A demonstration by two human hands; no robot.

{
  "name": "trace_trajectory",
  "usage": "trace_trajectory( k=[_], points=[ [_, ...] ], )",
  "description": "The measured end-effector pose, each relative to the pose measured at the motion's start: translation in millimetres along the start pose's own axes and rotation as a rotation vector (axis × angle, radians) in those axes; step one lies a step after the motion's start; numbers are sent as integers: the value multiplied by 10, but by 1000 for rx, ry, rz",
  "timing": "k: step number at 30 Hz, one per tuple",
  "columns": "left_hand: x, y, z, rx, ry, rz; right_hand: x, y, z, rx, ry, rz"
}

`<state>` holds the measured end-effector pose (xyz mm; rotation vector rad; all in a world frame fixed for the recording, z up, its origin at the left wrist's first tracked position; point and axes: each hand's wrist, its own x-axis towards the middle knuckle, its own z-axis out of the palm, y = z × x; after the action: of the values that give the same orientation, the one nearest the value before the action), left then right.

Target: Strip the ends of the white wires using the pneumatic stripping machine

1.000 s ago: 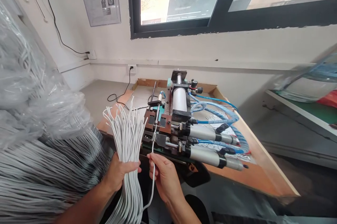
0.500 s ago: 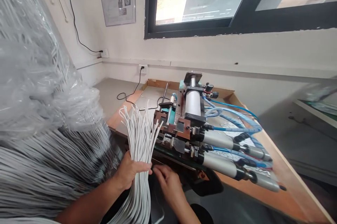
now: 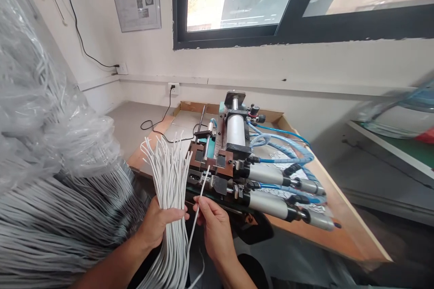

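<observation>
A thick bundle of white cables (image 3: 171, 185) stands upright with its loose ends fanned out at the top. My left hand (image 3: 159, 221) is wrapped round the bundle at mid-height. Just to the right, my right hand (image 3: 215, 225) pinches a single white cable (image 3: 194, 225) between thumb and fingers. That cable's upper end points up in front of a pneumatic machine (image 3: 217, 162) with brown blocks and silver cylinders. Whether the tip touches the machine I cannot tell.
Many grey cables (image 3: 68, 230) hang at the left, partly under clear plastic wrap (image 3: 74, 130). The machine sits in a wooden-edged tray (image 3: 352, 216). Blue air hoses (image 3: 288, 158) run on its right. A shelf (image 3: 389, 144) is at the far right.
My right hand has risen and now holds one cable apart from the bundle, in front of the machine. The view has shifted right, and my left hand keeps its hold.
</observation>
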<state>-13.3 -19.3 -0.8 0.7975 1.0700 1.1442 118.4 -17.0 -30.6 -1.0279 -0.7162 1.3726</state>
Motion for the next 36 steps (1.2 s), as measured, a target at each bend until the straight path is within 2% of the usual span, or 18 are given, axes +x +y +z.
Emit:
trace_trajectory(
  k=[4,8,14,18,21,25,29,36],
  points=[
    [8,48,35,-11,-20,-29,38,-68,38,173,33,105],
    [22,100,91,-4,-2,19,73,-118,73,344,36,198],
    [41,118,124,44,7,56,121,-125,97,453,17,248],
    [30,86,148,49,-25,43,100,-118,133,458,-74,256],
    [9,65,166,89,-83,48,51,-134,166,339,-150,254],
    [-20,50,155,73,-89,93,-12,-139,168,204,-33,184],
    [-24,20,95,23,-34,40,-41,-99,111,196,69,146],
    [10,-12,54,-19,43,38,-58,-99,90,229,79,203]
  ],
)
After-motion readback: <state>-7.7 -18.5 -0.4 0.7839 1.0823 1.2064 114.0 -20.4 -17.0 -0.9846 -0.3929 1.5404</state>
